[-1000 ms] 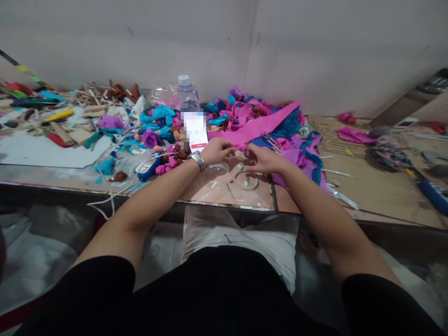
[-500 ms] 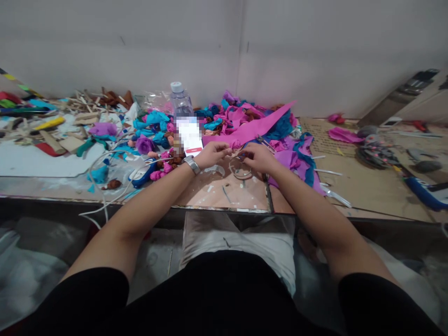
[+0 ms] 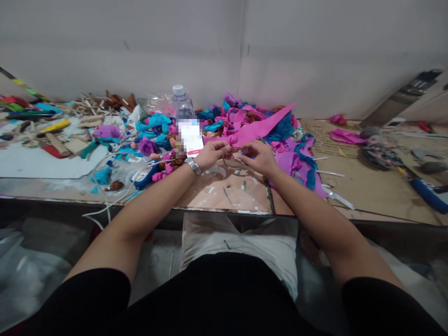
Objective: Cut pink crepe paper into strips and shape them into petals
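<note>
My left hand point(image 3: 212, 156), with a metal watch at its wrist, has its fingers pinched together on a thin tan strip bent into a loop point(image 3: 235, 168). Facing it from the other side, my right hand point(image 3: 259, 157) pinches the same loop near its top. The loop hangs between both hands just above the bench, and my fingers hide part of it. Right behind the hands lies a long piece of pink crepe paper point(image 3: 261, 128). A phone with a lit screen point(image 3: 192, 137) leans against a clear bottle point(image 3: 182, 102) beyond my left hand.
Crumpled coloured paper point(image 3: 154, 123) and paper flowers heap along the back. Wooden sticks point(image 3: 58, 142) and a white board point(image 3: 42, 161) lie left. A white cable point(image 3: 105, 191) hangs over the front edge. Scissors point(image 3: 339, 198), cardboard point(image 3: 336, 168) and a blue-handled tool point(image 3: 429, 193) lie right.
The loop has turned and looks flatter, shifting slightly left between my fingers. My right hand's fingers have moved a little; both hands stay close together in the same place.
</note>
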The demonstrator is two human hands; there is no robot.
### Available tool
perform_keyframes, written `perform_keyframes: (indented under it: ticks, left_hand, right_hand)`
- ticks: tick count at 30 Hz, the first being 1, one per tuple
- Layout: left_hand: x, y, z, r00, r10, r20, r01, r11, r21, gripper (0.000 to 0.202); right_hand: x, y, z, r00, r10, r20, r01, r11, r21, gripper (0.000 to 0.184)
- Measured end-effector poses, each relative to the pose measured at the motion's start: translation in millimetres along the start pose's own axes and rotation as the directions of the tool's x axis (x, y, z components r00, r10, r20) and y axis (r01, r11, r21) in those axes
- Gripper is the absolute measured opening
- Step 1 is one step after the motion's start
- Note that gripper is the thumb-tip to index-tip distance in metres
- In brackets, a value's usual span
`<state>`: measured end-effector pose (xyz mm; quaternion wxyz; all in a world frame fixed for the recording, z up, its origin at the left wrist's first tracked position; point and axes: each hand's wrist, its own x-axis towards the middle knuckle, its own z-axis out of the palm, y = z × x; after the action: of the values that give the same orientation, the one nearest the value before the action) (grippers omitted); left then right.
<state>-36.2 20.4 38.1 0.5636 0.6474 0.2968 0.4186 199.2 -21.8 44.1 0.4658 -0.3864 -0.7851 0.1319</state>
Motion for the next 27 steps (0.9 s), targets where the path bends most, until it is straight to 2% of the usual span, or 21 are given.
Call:
perform_keyframes:
  ticks: [4,8,14,19,24,27]
  left_hand:
    - [3.1,-0.9,-1.4,0.998,0.002,-0.064,-0.011,0.992,-0.129,0.055]
    - [2.8,1.0,-2.4,0.994,-0.046,-0.095,0.024,0.975,-0.223,0.050]
    - [4.0,-2.4,-4.3,0.992,-0.052,-0.114,0.022,0.968,-0.250,0.048]
    - [3.8,-1.7,-4.6,0.993,-0.040,-0.108,0.009,0.962,-0.274,0.050]
    - [2.2,3.7,-2.4,0.986,-0.086,-0.140,0.045,0.960,-0.276,0.050]
    - [1.9,7.4,-0.9,0.978,-0.115,-0.177,0.065,0.961,-0.267,0.044]
  right_hand:
    - [-3.0,1.4,3.8,0.998,0.003,0.069,-0.014,0.987,0.159,0.055]
    - [-4.0,3.3,7.1,0.995,0.024,0.092,-0.047,0.967,0.252,0.064]
    - [-2.9,3.1,7.8,0.996,0.021,0.084,-0.041,0.968,0.248,0.065]
    - [-2.3,-0.6,5.3,0.997,0.005,0.079,-0.023,0.975,0.223,0.057]
    - [-1.5,-0.6,4.3,0.998,0.014,0.069,-0.027,0.980,0.196,0.052]
    - [-1.3,2.7,4.6,0.998,0.027,0.052,-0.033,0.992,0.124,0.045]
